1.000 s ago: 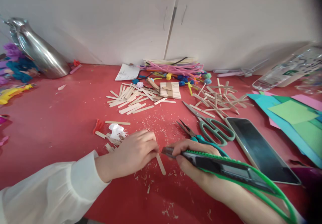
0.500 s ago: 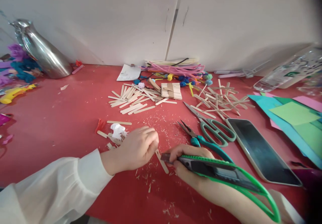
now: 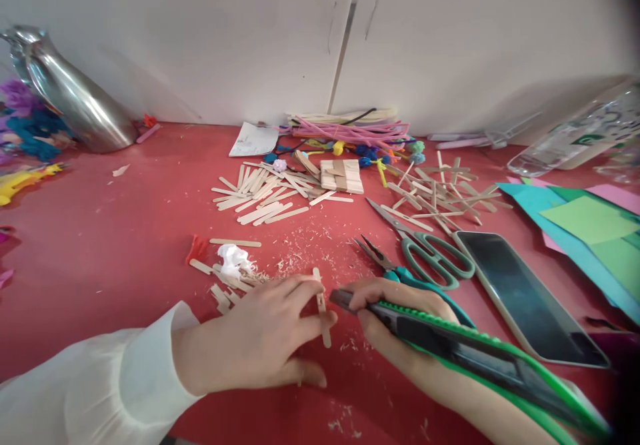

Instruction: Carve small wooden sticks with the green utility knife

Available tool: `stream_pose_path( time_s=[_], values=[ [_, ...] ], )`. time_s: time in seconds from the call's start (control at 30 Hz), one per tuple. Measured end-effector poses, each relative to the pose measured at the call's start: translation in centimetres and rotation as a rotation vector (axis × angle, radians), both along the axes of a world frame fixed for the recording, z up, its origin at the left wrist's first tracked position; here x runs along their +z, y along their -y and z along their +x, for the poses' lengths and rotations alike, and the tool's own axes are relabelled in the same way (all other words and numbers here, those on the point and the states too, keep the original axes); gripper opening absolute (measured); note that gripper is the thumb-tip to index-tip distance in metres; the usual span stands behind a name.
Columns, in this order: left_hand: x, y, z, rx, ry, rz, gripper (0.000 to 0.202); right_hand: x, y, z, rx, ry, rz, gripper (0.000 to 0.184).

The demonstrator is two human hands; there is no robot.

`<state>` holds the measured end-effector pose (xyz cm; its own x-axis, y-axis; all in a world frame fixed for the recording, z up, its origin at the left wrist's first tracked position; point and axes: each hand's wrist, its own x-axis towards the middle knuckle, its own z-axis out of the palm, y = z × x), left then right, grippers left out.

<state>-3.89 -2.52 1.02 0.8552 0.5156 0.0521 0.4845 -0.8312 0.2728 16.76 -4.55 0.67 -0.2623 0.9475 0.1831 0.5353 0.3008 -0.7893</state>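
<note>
My left hand (image 3: 260, 331) rests on the red table with fingers spread and thumb apart. Its fingertips touch a wooden craft stick (image 3: 321, 301), which lies nearly upright in view with a notched or hollowed spot near its middle. My right hand (image 3: 400, 318) is closed around a green and black utility knife (image 3: 450, 341). The knife's tip end points at the stick, a small gap to its right. Wood shavings (image 3: 305, 248) are scattered around both hands. Beside my left hand lie short stick pieces (image 3: 223, 295) and a crumpled white paper (image 3: 234, 259).
Pliers (image 3: 400, 275), scissors (image 3: 430, 251) and a phone (image 3: 530, 298) lie on the right, near coloured paper (image 3: 585, 221). Loose craft sticks (image 3: 260, 188), a bundled stack (image 3: 353, 177) and pink pipe cleaners (image 3: 350, 130) are at the back. A steel jug (image 3: 80, 98) stands far left.
My left hand has opened from a closed grip and shifted down and left, uncovering more of the stick. The stick now stands straighter. The knife has drawn back slightly to the right.
</note>
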Motion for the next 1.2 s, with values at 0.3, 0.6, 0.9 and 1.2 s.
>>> stream_pose_path(
  time_s=[0.3,0.6,0.9,1.2],
  values=[
    [-0.33,-0.23,-0.5,-0.089,0.016,-0.151,0.092,0.27,0.2,0.17,-0.065,0.049,0.027,0.012],
    [-0.59,-0.24,-0.78,-0.107,-0.026,-0.252,0.092,0.31,0.07,0.06,-0.042,0.07,0.03,0.016],
    [-0.47,-0.27,-0.69,-0.095,-0.052,-0.235,0.09,0.1,0.19,0.05,-0.001,0.081,0.023,0.014],
    [-0.23,-0.18,-0.59,-0.095,-0.026,-0.243,0.091,0.33,0.26,-0.48,0.008,0.035,-0.054,0.014]
  ],
)
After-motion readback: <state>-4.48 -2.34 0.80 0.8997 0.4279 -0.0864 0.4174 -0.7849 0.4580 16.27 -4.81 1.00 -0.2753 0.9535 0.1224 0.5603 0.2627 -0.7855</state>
